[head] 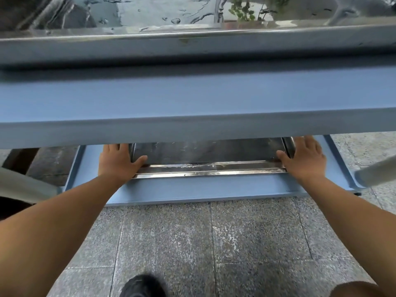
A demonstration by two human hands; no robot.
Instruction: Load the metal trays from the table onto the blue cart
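Observation:
A stack of shiny metal trays (205, 166) lies on the bottom shelf (192, 189) of the blue cart, its far part hidden under the middle shelf (192, 103). My left hand (117, 161) lies flat against the stack's left end, thumb over the near rim. My right hand (304, 159) lies flat against the right end, thumb on the rim. Fingers of both hands are straight. Another metal tray (192, 16) sits on the cart's top shelf, wet and reflective.
Grey speckled floor tiles (203, 243) lie below the cart. White cart posts stand at the left (25, 185) and right (377, 172). My dark shoe (141, 286) shows at the bottom edge. A potted plant (242, 9) stands beyond the cart.

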